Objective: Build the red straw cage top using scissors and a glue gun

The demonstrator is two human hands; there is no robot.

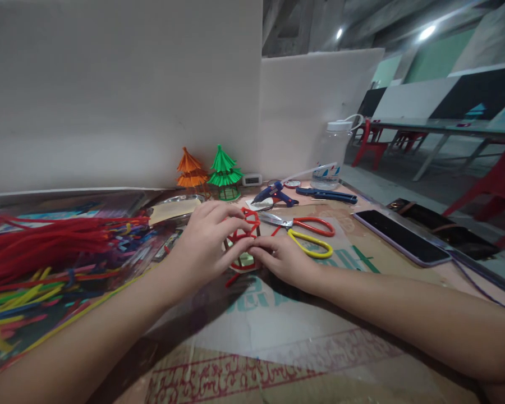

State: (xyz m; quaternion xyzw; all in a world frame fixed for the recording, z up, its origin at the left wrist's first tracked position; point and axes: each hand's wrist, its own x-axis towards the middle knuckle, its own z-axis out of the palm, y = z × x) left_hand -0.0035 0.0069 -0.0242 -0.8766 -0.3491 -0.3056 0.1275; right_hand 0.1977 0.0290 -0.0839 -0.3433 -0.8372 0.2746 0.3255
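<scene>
At the middle of the table stands a small red pipe-cleaner frame (pixel 249 215) with dark uprights and a round base. My left hand (pixel 212 233) reaches over it from the left, fingers curled around its upper side and the thumb in front. From the right, my right hand (pixel 281 258) pinches at its front edge, thumb and forefinger together near the left thumb. The fingers hide much of the frame. Just beyond my right hand lie scissors (pixel 309 227) with one red and one yellow handle. A loose red piece (pixel 232 280) lies in front of the base.
Behind are an orange pagoda model (pixel 189 167), a green one (pixel 224 174), a metal tray (pixel 180 200) and a blue glue gun (pixel 276 194). Pipe cleaners (pixel 46 241) are heaped left. A blue tool (pixel 326 195), water bottle (pixel 329 154) and phone (pixel 399 237) are right.
</scene>
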